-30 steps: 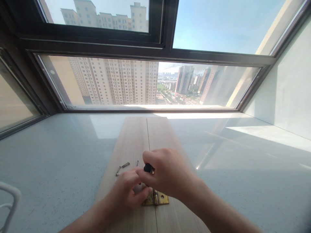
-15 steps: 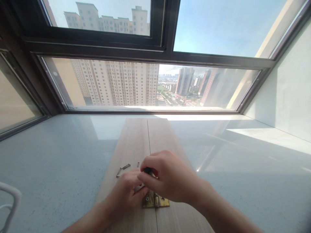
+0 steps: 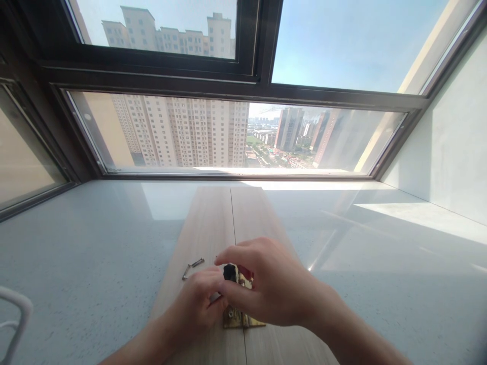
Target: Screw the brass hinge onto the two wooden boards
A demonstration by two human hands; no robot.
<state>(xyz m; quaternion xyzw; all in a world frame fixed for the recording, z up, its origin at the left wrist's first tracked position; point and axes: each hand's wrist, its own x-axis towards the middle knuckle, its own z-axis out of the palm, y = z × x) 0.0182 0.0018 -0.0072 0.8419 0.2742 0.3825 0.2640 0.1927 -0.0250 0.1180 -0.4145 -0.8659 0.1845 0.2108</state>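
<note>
A brass-coloured hinge lies across the seam between two pale wooden boards. Over its upper part stands a screwdriver, its black handle end turned toward me. My left hand is closed low beside the handle, fingers pinched at the shaft; its fingertips are partly hidden. My right hand arches over the handle from the right, thumb and forefinger spread around it with a gap. The shaft, the tip and any screw under it are hidden. Loose screws lie on the left board.
The boards rest on a speckled pale windowsill. A dark window frame runs along the back, and a wall rises at right. A white curved tube stands at the left edge.
My right thumb and forefinger have spread apart from the handle, so more of its black end shows. My left hand stays in place. The view has shifted very slightly.
</note>
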